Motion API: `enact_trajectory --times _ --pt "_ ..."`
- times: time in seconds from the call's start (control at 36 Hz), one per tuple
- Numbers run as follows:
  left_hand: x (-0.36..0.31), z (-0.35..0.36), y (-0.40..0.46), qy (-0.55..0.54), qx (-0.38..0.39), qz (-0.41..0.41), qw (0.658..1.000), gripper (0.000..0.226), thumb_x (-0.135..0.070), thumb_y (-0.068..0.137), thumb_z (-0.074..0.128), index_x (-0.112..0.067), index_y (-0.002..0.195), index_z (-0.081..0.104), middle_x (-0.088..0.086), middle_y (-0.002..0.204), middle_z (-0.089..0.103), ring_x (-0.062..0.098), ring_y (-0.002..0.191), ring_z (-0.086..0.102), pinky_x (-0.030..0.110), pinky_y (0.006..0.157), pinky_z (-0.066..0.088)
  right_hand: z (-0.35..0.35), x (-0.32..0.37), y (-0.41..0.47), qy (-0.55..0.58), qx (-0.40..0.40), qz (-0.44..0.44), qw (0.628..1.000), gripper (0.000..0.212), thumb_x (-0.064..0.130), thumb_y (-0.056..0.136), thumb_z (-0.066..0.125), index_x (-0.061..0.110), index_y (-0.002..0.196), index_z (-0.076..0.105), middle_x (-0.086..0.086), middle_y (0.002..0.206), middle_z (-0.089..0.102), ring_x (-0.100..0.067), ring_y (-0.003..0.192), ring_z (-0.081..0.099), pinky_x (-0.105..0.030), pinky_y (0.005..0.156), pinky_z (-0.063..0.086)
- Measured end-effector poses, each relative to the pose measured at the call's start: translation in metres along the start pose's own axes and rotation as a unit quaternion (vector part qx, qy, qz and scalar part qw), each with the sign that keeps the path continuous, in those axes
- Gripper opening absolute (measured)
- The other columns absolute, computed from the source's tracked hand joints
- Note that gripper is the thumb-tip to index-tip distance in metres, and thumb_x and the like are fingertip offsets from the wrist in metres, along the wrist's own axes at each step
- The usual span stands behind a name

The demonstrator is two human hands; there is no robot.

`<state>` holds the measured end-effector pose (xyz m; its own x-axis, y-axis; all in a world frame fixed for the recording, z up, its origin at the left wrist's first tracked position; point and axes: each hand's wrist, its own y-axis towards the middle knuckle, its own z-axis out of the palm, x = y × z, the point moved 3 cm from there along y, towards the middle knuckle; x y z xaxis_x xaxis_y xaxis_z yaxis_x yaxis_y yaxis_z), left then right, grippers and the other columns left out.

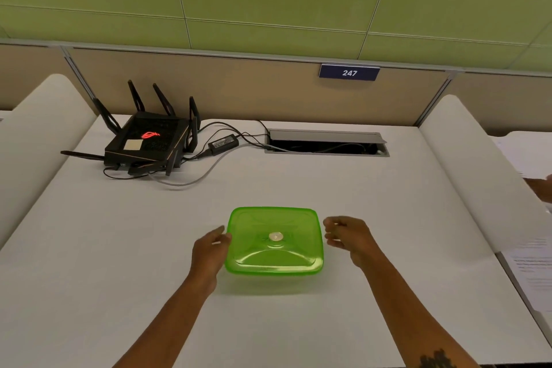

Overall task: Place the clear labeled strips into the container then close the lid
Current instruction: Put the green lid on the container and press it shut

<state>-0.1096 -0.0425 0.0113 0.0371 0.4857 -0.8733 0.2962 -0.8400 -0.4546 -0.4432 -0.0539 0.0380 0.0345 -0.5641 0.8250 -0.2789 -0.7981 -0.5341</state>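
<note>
With both forearms reaching in from the near edge, the hands flank the container [274, 240] at the middle of the white bench [388, 203]. Left hand [209, 251]: fingers fairly straight, tips at or touching the left rim, gripping nothing. Probably there to steady the tub or press the edge down. Right hand [348, 236]: just beside the right rim, a small gap showing, fingers loosely curled and holding nothing.

Lid [273, 261]: green, translucent, sits flat and square over the tub with a pale round button at its centre. Judged seated, or nearly so; whether the rim has snapped fully home cannot be told.

Strips: none on the bench. Faint marks show through the lid near the button, too blurred to identify. Judgement: strips presumably inside, task at or close to its last step, and the flanking hands suit a final press on opposite edges.

Farther back, left: black router [146, 140] with upright antennas, its adapter [224, 143] and cables trailing to an open cable tray [325, 143]. On the partition beyond, a plate reading 247 [349, 72]. Papers [531, 269] lie off the right edge.
</note>
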Motion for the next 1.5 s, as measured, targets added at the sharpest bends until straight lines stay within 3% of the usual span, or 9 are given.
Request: enact_trajectory --times 0.17,0.28,0.42,0.58,0.75,0.89,1.0,1.11,1.5 --pt "-0.021 0.015 0.037 0.045 0.001 0.057 0.997 0.034 -0.011 0.096 0.065 -0.001 0.129 0.067 0.014 0.133 0.067 0.021 0.119 0.063 0.037 0.108 0.048 0.015 0.010 0.020 0.019 -0.015 0.002 1.000 0.010 0.016 0.089 0.078 0.006 0.091 0.079 -0.013 0.085 0.075 -0.021 0.073 0.068 -0.040 0.079 0.062" --pt "-0.021 0.020 0.052 0.061 -0.006 0.041 0.997 0.027 -0.013 0.093 0.070 -0.002 0.117 0.075 0.013 0.122 0.073 0.026 0.118 0.066 0.044 0.106 0.050 0.024 0.008 0.024 0.020 -0.027 0.000 0.999 0.012 0.016 0.088 0.080 0.004 0.090 0.080 -0.015 0.086 0.078 -0.017 0.067 0.072 -0.027 0.058 0.059" --pt "-0.017 0.022 0.060 0.076 -0.011 0.043 0.996 0.022 -0.014 0.092 0.072 -0.002 0.109 0.078 0.009 0.104 0.076 0.023 0.099 0.068 0.040 0.096 0.055 0.030 0.003 0.030 0.032 -0.045 0.009 0.998 0.010 0.014 0.085 0.081 0.004 0.085 0.078 -0.013 0.080 0.076 -0.018 0.067 0.070 -0.024 0.054 0.056" --pt "-0.014 0.024 0.064 0.070 -0.019 0.033 0.997 0.013 -0.009 0.090 0.073 -0.007 0.077 0.075 0.005 0.079 0.060 0.019 0.080 0.054 0.033 0.077 0.045 0.031 -0.002 0.044 0.050 -0.061 0.017 0.997 0.019 0.006 0.081 0.084 -0.009 0.091 0.075 -0.023 0.092 0.074 -0.031 0.083 0.070 -0.045 0.079 0.062" --pt "-0.011 0.024 0.063 0.054 -0.029 0.039 0.997 0.015 -0.009 0.090 0.073 0.001 0.100 0.079 0.003 0.080 0.071 0.021 0.086 0.065 0.039 0.089 0.054 0.029 -0.002 0.045 0.071 -0.058 0.021 0.996 0.013 0.003 0.079 0.085 -0.004 0.080 0.073 -0.023 0.091 0.073 -0.031 0.079 0.070 -0.036 0.066 0.060" --pt "-0.013 0.023 0.055 0.048 -0.026 0.051 0.997 0.011 -0.016 0.093 0.071 -0.010 0.095 0.080 0.002 0.081 0.068 0.021 0.083 0.062 0.036 0.085 0.052 0.025 -0.006 0.038 0.071 -0.043 0.021 0.996 0.015 0.015 0.080 0.086 0.002 0.081 0.078 -0.016 0.083 0.076 -0.021 0.068 0.071 -0.030 0.061 0.060" --pt "-0.007 0.016 0.040 0.082 -0.033 0.059 0.994 0.041 -0.029 0.098 0.061 -0.020 0.061 0.047 0.002 0.064 0.043 0.021 0.067 0.040 0.033 0.060 0.034 0.020 -0.016 0.023 0.053 -0.021 0.024 0.998 0.020 0.029 0.086 0.081 0.009 0.087 0.078 -0.008 0.081 0.079 -0.018 0.066 0.074 -0.029 0.059 0.059" --pt "0.010 0.003 0.019 0.079 -0.003 0.021 0.997 0.017 -0.029 0.097 0.066 -0.019 0.092 0.078 0.000 0.096 0.076 0.024 0.092 0.070 0.045 0.087 0.058 0.013 -0.033 0.004 0.011 0.002 0.027 1.000 0.018 0.026 0.086 0.081 0.010 0.092 0.078 -0.010 0.085 0.079 -0.018 0.064 0.073 -0.032 0.061 0.062" --pt "0.008 0.011 0.008 0.096 0.015 0.055 0.994 0.030 -0.011 0.098 0.064 -0.010 0.127 0.070 0.002 0.097 0.066 0.036 0.097 0.067 0.052 0.085 0.058 0.006 -0.034 0.001 -0.033 -0.031 -0.026 0.999 0.011 0.007 0.087 0.078 0.009 0.097 0.078 -0.011 0.088 0.075 -0.010 0.064 0.070 -0.024 0.055 0.057"
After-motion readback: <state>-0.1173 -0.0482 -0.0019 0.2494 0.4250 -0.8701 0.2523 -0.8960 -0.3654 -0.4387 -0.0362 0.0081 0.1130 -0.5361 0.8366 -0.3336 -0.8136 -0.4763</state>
